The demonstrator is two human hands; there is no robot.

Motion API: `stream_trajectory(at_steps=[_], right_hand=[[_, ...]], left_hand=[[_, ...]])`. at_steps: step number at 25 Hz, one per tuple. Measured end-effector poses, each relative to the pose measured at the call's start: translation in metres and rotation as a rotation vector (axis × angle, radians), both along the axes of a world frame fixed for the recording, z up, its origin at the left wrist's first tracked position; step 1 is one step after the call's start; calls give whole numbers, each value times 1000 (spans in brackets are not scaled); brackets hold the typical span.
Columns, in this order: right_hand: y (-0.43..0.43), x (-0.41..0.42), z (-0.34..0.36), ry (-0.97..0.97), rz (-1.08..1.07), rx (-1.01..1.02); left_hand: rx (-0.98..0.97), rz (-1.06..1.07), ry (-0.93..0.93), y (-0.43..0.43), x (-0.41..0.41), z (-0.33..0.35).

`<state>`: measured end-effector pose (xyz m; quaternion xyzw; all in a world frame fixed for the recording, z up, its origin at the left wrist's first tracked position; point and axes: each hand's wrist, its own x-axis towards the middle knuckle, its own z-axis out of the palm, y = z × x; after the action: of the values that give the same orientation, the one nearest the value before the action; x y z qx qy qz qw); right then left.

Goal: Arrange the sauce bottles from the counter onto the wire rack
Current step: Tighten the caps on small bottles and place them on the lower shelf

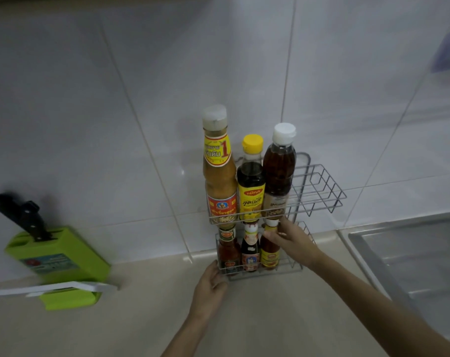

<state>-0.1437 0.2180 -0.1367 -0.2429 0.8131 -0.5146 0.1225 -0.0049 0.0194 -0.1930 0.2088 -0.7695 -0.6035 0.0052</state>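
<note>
Just one view, from a camera worn on the person's head: it looks forward and down at the beige table (283,318) where its back edge meets the white tiled wall (90,99), close in, forearms reaching up from the bottom.

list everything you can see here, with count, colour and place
wire rack: 1, grey metal, two tiers, on the counter against the tiled wall
upper-tier bottles: 3, tan, dark with yellow cap, brown with white cap
lower-tier bottles: 3, red and dark sauces
knife block: 1, green, left on counter, black-handled knife in it
white object: 1, lying before the block
sink: 1, steel, right
counter: 1, beige
left hand: on rack's lower left corner
right hand: fingers on the rightmost lower bottle's neck
</note>
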Motion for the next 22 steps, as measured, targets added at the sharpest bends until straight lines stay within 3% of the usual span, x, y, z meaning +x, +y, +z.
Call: stream_trajectory(at_steps=[3, 6, 14, 18, 20, 22], right_hand=[[-1, 4, -4, 169, -78, 149], [2, 8, -8, 151, -27, 182], [9, 3, 5, -237, 125, 209], [40, 42, -12, 10, 49, 524], [62, 85, -17, 172, 17, 523], [89, 133, -20, 142, -16, 474]], left_hand=[[-8, -32, -1, -2, -3, -5], [-18, -78, -28, -1, -1, -11], [-105, -224, -125, -1, 2, -3], [-153, -251, -239, 4, 23, 14], [-165, -255, -216, 9, 46, 26], [-162, -324, -238, 18, 75, 28]])
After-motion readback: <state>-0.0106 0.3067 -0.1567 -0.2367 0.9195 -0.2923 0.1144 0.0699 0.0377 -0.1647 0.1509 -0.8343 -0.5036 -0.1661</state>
